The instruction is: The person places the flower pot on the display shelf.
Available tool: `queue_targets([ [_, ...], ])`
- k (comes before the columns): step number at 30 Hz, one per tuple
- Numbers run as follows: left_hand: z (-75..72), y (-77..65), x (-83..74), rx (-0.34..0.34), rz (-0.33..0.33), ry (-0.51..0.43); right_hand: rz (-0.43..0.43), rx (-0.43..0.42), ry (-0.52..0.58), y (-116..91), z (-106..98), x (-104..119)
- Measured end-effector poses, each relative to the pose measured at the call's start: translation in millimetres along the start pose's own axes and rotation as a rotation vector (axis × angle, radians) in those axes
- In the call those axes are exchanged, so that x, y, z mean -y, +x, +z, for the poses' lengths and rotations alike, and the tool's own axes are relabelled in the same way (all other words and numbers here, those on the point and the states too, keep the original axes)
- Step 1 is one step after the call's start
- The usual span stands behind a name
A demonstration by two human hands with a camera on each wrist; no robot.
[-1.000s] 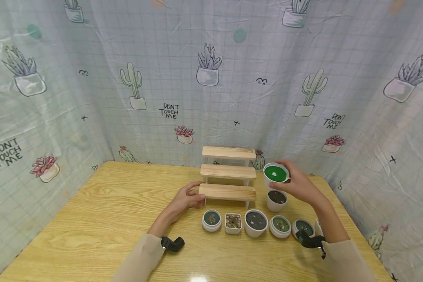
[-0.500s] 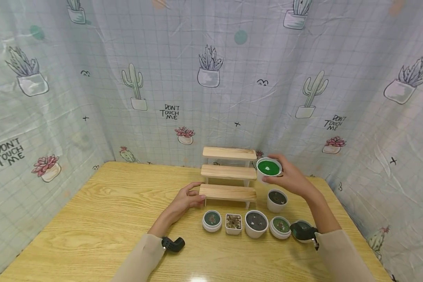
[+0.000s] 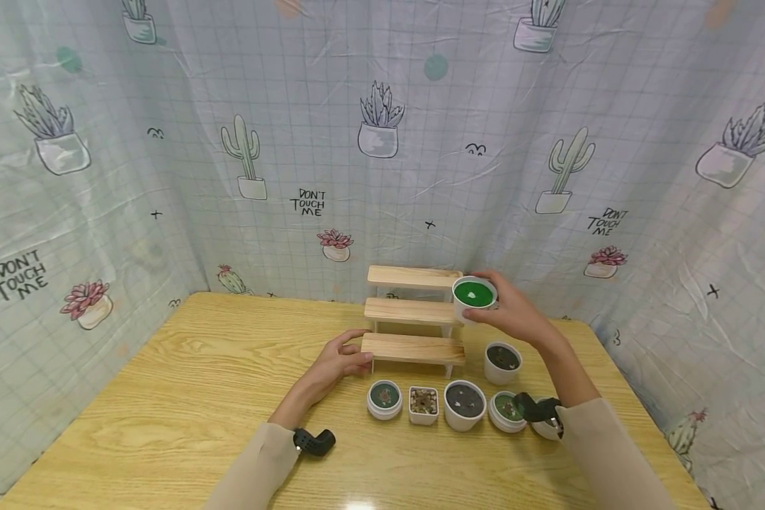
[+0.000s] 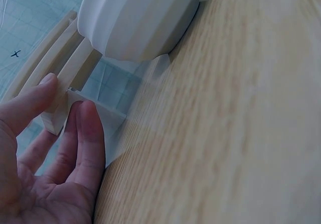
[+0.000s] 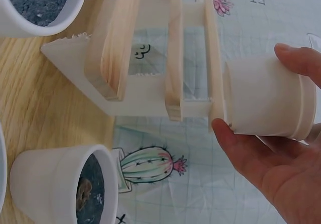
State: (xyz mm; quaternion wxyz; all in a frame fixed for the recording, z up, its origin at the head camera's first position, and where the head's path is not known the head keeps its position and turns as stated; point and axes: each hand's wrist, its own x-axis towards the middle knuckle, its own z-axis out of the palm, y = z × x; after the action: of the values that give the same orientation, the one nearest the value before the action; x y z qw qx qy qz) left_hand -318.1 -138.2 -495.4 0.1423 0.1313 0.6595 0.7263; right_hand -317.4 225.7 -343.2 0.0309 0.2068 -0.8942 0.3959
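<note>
My right hand holds a white flowerpot with a bright green top, upright, by its sides. In the right wrist view the base of the white flowerpot is right at the end of the top board. The three-step plant stand has pale wooden boards on white supports. At its left end my left hand grips the lowest board. In the left wrist view the thumb lies on the board's upper face, other fingers behind and under its end.
In front of the stand is a row with a low round pot, a square pebble pot, a dark-topped pot and a green-topped pot. Another dark-topped pot is at its right. A printed curtain hangs behind.
My right hand has carried the green-topped flowerpot left and slightly up, from beside the stand to the right end of its top board. The left hand keeps its place.
</note>
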Motion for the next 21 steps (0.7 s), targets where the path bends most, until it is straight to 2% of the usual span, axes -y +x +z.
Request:
queue_targets([
  [13,-0.5,1.3,1.5,0.001,-0.002,0.007,0.021,-0.001,0.028,16,9,9],
  [21,-0.5,0.6,0.6,0.003,-0.010,0.011,0.003,-0.025,-0.014,26,18,15],
])
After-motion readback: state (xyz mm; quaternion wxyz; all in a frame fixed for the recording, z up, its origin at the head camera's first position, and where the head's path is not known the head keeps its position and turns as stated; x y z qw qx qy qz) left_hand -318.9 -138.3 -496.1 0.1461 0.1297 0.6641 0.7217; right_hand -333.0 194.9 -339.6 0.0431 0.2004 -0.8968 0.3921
